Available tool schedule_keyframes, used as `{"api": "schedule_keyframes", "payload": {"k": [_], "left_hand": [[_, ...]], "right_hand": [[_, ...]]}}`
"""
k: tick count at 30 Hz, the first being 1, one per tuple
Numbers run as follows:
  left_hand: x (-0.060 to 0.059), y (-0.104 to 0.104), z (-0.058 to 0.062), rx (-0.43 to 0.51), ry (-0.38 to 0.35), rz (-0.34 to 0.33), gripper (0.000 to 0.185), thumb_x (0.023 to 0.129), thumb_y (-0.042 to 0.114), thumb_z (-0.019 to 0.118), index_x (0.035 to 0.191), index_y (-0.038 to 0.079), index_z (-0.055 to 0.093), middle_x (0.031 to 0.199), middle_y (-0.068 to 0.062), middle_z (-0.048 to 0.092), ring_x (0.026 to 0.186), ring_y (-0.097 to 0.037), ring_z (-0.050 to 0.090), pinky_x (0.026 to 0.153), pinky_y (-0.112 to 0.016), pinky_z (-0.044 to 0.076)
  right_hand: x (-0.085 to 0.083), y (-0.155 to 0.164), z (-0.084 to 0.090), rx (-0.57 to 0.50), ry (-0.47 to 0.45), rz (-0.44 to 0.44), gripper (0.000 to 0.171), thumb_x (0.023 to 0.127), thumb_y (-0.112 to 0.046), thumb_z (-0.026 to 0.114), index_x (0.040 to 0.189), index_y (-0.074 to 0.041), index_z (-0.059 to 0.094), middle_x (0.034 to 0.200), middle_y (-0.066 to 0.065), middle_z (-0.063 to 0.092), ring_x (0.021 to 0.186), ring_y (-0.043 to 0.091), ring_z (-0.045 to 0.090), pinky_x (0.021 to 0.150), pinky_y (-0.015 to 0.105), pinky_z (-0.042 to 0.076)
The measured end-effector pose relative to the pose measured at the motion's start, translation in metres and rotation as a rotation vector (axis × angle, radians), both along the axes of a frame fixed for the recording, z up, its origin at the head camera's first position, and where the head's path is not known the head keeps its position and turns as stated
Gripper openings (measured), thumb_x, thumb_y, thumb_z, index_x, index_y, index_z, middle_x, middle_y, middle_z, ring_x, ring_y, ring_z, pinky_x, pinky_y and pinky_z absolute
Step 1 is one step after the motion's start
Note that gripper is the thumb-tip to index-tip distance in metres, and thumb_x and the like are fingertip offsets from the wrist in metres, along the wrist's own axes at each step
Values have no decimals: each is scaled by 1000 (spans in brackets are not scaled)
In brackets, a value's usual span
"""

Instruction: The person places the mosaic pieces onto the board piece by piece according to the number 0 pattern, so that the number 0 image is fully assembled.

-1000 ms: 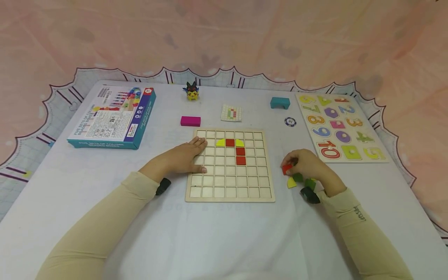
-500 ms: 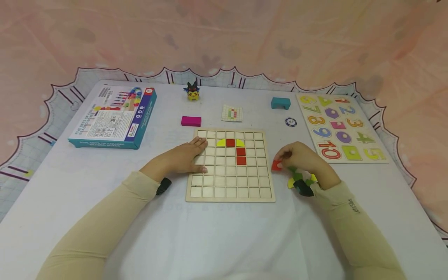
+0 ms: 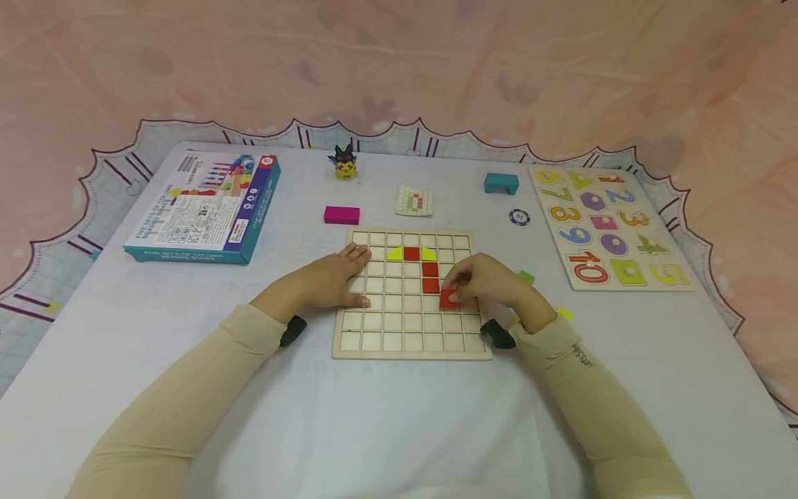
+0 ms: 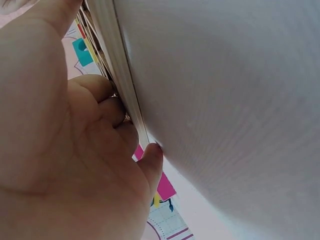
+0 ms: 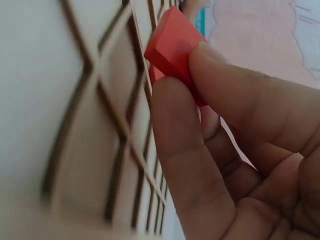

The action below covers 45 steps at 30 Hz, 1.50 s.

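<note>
A wooden grid board (image 3: 374,339) lies flat in the middle of the table. Set in its cells are red square tiles (image 3: 430,285) and two yellow rounded tiles (image 3: 395,254). My left hand (image 3: 327,278) rests on the board's left edge with fingers spread; in the left wrist view its fingers lie along the wooden edge. Over the right part of the board, my right hand (image 3: 489,283) pinches a red square tile (image 5: 177,42) between thumb and finger, tilted above the grid in the right wrist view. Green (image 3: 526,277) and yellow tiles (image 3: 564,314) lie partly hidden behind the right forearm.
A small pattern card (image 3: 414,201) lies behind the board, with a magenta block (image 3: 341,215) and a toy figure (image 3: 344,163) to its left. A teal block (image 3: 501,184), a poker chip (image 3: 519,217) and a number puzzle (image 3: 611,232) stand right. A box (image 3: 199,208) lies left.
My right hand has carried the red tile left from the loose tiles beside the board to above its right-hand cells. The left hand has stayed in place.
</note>
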State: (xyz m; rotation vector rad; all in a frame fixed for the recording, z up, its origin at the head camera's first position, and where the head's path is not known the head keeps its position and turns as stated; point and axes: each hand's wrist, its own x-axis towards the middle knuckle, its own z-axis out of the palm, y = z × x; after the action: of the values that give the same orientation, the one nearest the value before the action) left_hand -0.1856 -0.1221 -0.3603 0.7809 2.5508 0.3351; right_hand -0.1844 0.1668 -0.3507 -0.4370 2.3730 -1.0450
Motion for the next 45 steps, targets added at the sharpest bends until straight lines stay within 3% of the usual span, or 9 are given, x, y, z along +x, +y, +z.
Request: {"api": "schedule_keyframes", "payload": {"k": [11, 30, 34, 40, 45], "left_hand": [[-1, 2, -1, -8, 6, -11, 94, 84, 52, 58, 147, 2, 9, 155, -13, 6, 143, -29, 0, 115, -46, 11], [-1, 2, 0, -17, 14, -16, 94, 84, 50, 59, 147, 0, 9, 154, -15, 7, 143, -30, 1, 115, -46, 11], [-1, 2, 0, -18, 15, -16, 93, 85, 50, 58, 147, 1, 9, 154, -15, 6, 143, -30, 0, 115, -46, 11], [1, 1, 1, -17, 6, -12, 93, 85, 50, 58, 147, 0, 9, 154, -15, 6, 143, -30, 0, 115, -46, 11], [1, 2, 3, -18, 1, -14, 92, 85, 49, 58, 146, -1, 9, 154, -16, 6, 142, -31, 0, 115, -47, 11]], "right_hand": [[0, -24, -5, 67, -21, 7, 12, 75, -2, 71, 88, -4, 70, 81, 4, 64, 79, 16, 55, 73, 25, 46], [5, -31, -3, 179, 71, 26, 10, 77, -10, 73, 87, -7, 71, 78, 3, 61, 77, 16, 52, 71, 26, 43], [4, -24, -4, 165, 59, 21, 14, 78, -15, 73, 90, -10, 70, 80, 2, 60, 80, 17, 52, 73, 27, 41], [3, 0, 5, 124, 96, 33, 13, 78, -10, 70, 90, -6, 70, 82, 3, 63, 80, 17, 54, 74, 28, 44], [2, 27, 8, 136, 70, -18, 13, 77, -10, 71, 90, -5, 70, 83, 4, 63, 80, 18, 52, 74, 28, 42]]}}
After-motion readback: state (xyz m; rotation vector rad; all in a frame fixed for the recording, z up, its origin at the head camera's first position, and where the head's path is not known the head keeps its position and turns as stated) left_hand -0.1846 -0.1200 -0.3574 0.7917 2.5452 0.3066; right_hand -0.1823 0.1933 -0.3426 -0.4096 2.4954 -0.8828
